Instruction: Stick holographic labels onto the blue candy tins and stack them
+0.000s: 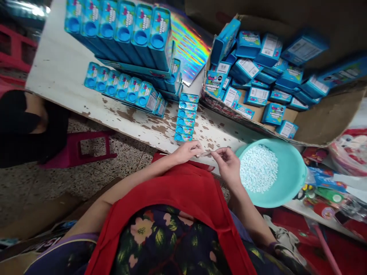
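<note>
1. The left hand (187, 151) is partly curled, its thumb and fingertips pinched together on one end of a small, thin, pale piece (205, 154); what it is cannot be made out.
2. The right hand (228, 163) pinches the other end between thumb and forefinger, its remaining fingers bent.
3. The piece spans the short gap between the fingertips, over the front edge of the worktop (53, 63) and in front of the red apron (183, 183).
4. Just beyond the left hand, a short column of blue boxes (185, 123) lies on the worktop.
5. Near the right hand, on its outer side, a turquoise tub (290, 173) holds many small pale pellets (259, 168).
6. Behind the tub, an open carton (318, 131) contains jumbled blue packs (273, 113).
</note>
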`<control>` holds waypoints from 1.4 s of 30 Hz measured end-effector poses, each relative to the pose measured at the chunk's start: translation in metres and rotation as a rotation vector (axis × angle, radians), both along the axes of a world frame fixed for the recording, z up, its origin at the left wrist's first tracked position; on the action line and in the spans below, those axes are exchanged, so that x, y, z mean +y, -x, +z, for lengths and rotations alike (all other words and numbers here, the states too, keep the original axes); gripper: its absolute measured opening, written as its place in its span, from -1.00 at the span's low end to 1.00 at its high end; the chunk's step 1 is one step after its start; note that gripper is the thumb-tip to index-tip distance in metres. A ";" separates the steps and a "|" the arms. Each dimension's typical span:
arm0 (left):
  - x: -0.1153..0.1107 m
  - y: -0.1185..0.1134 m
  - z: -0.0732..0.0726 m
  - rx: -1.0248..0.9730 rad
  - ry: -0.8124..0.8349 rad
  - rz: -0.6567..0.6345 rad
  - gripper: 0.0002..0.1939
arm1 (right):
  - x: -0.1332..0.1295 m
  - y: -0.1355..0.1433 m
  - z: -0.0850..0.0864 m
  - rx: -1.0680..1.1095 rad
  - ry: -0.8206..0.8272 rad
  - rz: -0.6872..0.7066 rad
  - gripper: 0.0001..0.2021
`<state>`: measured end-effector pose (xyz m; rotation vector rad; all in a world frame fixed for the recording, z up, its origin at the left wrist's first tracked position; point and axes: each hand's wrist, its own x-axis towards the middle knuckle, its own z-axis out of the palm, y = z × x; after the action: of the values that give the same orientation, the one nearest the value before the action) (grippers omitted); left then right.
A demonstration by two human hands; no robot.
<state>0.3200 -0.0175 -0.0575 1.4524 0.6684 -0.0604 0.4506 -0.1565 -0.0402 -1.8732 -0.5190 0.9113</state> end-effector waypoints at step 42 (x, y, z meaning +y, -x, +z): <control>0.003 0.048 0.007 0.205 -0.713 -0.413 -0.69 | 0.030 -0.004 -0.056 0.069 0.003 -0.080 -0.68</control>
<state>0.2721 -0.0148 -0.0510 2.2829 0.5663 -0.3207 0.4547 -0.1262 -0.0958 -1.8445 -0.3985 0.9209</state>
